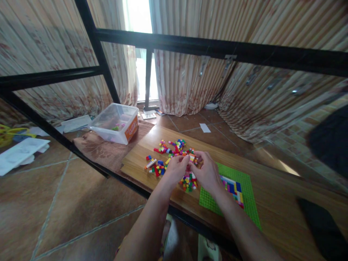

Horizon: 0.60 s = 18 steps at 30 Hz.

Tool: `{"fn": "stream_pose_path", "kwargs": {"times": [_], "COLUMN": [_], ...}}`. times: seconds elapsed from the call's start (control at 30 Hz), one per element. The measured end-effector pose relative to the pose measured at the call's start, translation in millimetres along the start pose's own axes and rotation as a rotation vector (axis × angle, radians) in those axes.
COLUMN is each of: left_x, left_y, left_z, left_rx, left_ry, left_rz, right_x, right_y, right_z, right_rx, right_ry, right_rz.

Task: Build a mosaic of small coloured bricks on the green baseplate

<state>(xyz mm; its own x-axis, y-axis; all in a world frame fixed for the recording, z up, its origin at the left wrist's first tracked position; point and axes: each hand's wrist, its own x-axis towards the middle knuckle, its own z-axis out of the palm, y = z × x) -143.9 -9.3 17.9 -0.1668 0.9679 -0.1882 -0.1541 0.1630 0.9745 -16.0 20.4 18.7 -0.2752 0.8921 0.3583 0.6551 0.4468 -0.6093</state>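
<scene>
A loose heap of small coloured toy bricks (160, 169) lies on the wooden board. Above it, my left hand (176, 169) and my right hand (206, 171) meet, nearly touching, with their fingers bent into pinches. A pale yellow piece shows by the fingertips, but I cannot tell whether it is held or lies behind them. Partly under my right forearm is a green studded baseplate (248, 183). Blue, white, yellow and red bricks (231, 186) sit on it in a block, partly covered by that arm.
A clear plastic box (107, 125) with a few bricks inside stands on a brown cloth (95, 149) at the left. A dark flat object (320, 224) lies at the board's right end. Black metal rails (190, 43) cross beyond the board, before striped curtains.
</scene>
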Motion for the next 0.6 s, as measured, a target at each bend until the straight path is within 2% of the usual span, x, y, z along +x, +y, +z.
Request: {"fn": "stream_pose_path", "kwargs": {"times": [0.07, 0.13, 0.27, 0.37, 0.43, 0.6], "left_x": [-3.0, -6.4, -10.0, -10.8, -11.5, -13.3], "left_y": [1.9, 5.4, 9.4, 8.4, 8.2, 10.5], "left_z": [2.5, 2.6, 0.6, 1.0, 2.2, 6.7], "left_rx": [-0.202, -0.276, -0.237, -0.16, -0.132, -0.087], "left_ry": [-0.097, -0.147, -0.236, -0.333, -0.349, -0.284], "left_rz": [-0.04, -0.019, 0.022, 0.02, 0.021, 0.044], "right_x": [-12.2, -22.0, -33.3, -35.3, -34.2, -30.4], "right_y": [-7.8, -11.0, -5.5, -1.1, -0.9, -4.1], "right_z": [-3.3, -6.4, -12.9, -15.4, -15.2, -10.9], "right_rx": [0.066, 0.185, 0.545, 0.701, 0.74, 0.856], "right_ry": [0.047, 0.095, 0.137, 0.136, 0.142, 0.176], "right_rz": [-0.011, 0.043, 0.221, 0.278, 0.279, 0.357]}}
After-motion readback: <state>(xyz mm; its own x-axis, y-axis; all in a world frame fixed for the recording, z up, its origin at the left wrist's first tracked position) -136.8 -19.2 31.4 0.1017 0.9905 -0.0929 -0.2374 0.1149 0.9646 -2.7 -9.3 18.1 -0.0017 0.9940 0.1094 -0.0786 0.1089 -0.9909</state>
